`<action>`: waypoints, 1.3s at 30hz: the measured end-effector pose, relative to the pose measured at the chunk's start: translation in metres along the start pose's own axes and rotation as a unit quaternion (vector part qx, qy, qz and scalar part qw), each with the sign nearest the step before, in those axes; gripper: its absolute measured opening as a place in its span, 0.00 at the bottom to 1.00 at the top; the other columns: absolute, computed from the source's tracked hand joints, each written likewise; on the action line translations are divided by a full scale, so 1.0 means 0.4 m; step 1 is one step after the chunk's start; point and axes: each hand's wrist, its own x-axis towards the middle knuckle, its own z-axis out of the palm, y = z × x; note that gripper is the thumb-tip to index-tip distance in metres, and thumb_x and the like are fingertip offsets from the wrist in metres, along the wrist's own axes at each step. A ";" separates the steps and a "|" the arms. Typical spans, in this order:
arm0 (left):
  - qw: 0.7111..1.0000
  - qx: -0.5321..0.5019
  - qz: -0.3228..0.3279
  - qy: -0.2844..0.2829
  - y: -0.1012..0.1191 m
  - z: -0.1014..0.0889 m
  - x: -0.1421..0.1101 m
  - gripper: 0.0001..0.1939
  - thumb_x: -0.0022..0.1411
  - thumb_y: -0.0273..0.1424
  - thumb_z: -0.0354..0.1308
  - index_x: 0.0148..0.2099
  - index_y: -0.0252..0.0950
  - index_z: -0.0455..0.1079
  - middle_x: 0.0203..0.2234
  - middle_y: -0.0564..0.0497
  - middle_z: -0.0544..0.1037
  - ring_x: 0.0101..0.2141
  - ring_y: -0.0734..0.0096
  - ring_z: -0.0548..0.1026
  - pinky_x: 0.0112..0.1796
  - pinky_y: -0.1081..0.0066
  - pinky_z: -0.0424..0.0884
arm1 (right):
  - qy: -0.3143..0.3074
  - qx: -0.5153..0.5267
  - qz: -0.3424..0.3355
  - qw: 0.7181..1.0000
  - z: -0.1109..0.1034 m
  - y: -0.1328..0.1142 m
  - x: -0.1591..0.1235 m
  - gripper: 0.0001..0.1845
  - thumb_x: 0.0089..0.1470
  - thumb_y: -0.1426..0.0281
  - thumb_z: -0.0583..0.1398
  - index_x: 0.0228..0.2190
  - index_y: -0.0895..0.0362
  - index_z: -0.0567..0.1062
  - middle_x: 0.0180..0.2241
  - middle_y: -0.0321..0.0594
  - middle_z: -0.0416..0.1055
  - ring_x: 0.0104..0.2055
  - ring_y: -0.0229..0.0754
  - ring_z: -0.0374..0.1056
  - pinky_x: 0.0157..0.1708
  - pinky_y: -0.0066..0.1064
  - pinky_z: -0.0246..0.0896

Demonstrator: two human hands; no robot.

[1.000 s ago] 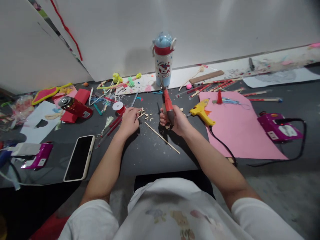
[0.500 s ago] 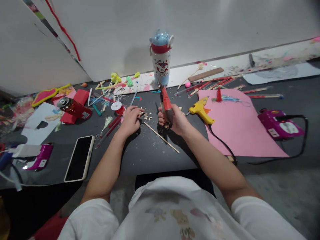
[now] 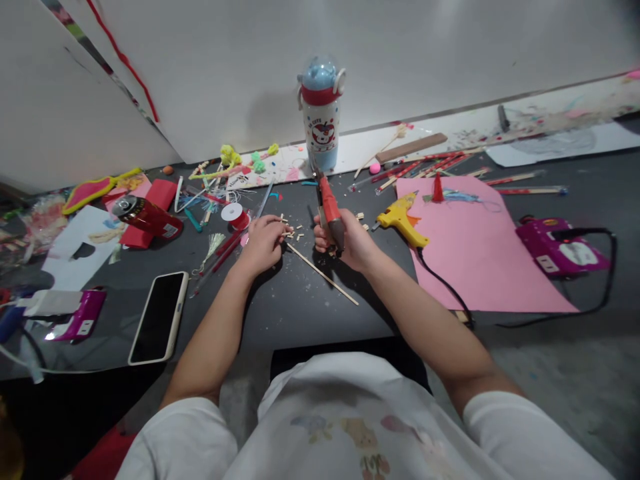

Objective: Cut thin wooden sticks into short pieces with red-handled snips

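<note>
Several wooden bits (image 3: 299, 236) touch the left hand (image 3: 263, 242); apart, the right hand (image 3: 356, 243) clamps a red tool (image 3: 328, 201).

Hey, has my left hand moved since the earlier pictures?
Yes, your left hand has shifted slightly right, away from the red spool and closer to the long thin stick.

Upper garment: white shirt (image 3: 300, 400), short sleeves (image 3: 185, 433). The front carries a tan, bear-like print (image 3: 361, 435); left of this print, a blue-grey motif (image 3: 311, 425); right, a pink motif (image 3: 394, 425); below, reddish marks (image 3: 375, 465), blurred. Forearms (image 3: 215, 327) uncovered.
</note>
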 end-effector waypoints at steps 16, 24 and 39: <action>1.000 -0.015 0.014 0.001 0.011 -0.001 -0.001 0.18 0.52 0.18 0.47 0.41 0.39 0.70 0.45 0.49 0.76 0.54 0.63 0.65 0.54 0.57 0.57 | -0.003 -0.005 0.000 1.000 -0.003 0.003 0.001 0.11 0.53 0.59 0.50 0.30 0.54 0.62 0.19 0.30 0.53 0.19 0.33 0.50 0.22 0.26 0.48; 1.000 -0.004 -0.001 0.000 0.019 -0.014 0.000 0.16 0.49 0.18 0.48 0.35 0.39 0.72 0.37 0.49 0.77 0.49 0.62 0.68 0.52 0.57 0.59 | -0.001 -0.006 0.013 1.000 0.000 0.004 0.001 0.11 0.53 0.60 0.49 0.30 0.55 0.61 0.19 0.30 0.53 0.19 0.33 0.49 0.22 0.26 0.47; 0.998 -0.053 0.036 -0.019 0.029 -0.019 -0.008 0.14 0.49 0.19 0.47 0.37 0.37 0.69 0.38 0.47 0.75 0.47 0.63 0.69 0.49 0.62 0.65 | -0.003 -0.014 0.021 1.000 0.001 0.009 0.002 0.11 0.52 0.60 0.49 0.30 0.55 0.62 0.19 0.29 0.54 0.18 0.32 0.50 0.22 0.27 0.46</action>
